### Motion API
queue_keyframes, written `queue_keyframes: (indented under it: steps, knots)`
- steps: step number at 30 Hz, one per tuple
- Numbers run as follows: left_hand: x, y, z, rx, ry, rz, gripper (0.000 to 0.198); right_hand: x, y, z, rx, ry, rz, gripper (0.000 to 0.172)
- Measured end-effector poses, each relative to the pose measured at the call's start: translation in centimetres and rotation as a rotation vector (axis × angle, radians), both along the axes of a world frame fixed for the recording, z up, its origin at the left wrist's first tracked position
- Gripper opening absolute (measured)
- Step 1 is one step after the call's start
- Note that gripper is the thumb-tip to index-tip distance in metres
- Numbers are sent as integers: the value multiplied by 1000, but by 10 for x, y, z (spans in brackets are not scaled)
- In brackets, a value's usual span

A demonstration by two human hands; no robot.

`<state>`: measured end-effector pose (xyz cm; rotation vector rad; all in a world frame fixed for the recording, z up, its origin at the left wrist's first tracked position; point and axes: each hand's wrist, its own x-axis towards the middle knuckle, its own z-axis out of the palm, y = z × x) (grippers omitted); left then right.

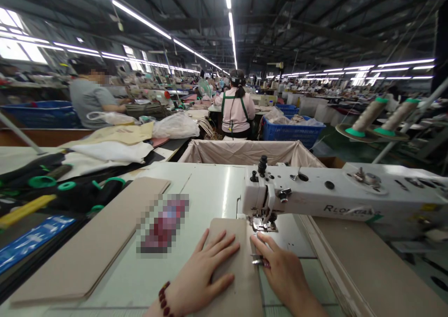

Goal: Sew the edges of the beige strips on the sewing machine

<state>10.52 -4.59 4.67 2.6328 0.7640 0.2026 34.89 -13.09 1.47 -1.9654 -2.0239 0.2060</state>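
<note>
1. Pressing down on a beige panel (229, 230), the left hand (201, 272) lies flat with the fingers spread. I see it open and pinching nothing. A bracelet of dark red beads (164, 298) sits on its wrist.
2. Beside it at 3 o'clock, the right hand (283, 272) also rests on the panel with open fingers. A small metal tool (257, 261), maybe thread snips, shows at its fingers, but I cannot tell if the hand grips it.
3. The panel lies under both hands, and its far end is just beside the presser foot (262, 223) of the white sewing machine (336, 189). I judge the step in hand is feeding this panel to the needle. The next move calls for flat, even pressure and a straight line.
4. At 10 o'clock on the white table top (210, 186), a second beige panel (87, 242) lies apart from the hands. Between the panels is a red object (163, 223), too blurred for me to name.
5. Farther away, a fabric-lined bin (248, 151) stands at 12 o'clock, with a co-worker in a green apron (238, 107) behind it. A blue crate (292, 130) is near 1 o'clock, and thread cones (371, 114) are at 2 o'clock.
</note>
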Motion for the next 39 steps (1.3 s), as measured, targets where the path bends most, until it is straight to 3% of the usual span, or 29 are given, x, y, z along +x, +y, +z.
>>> queue_keyframes:
  steps: [10, 24, 39]
  knots:
    - [-1, 1, -1, 15, -16, -7, 56, -2, 0, 5, -13, -23, 2, 76]
    - [-2, 2, 0, 36, 17, 5, 55, 2, -2, -5, 17, 23, 25, 85]
    - [-2, 1, -3, 70, 0, 1, 56, 0, -1, 2, -11, -4, 6, 82]
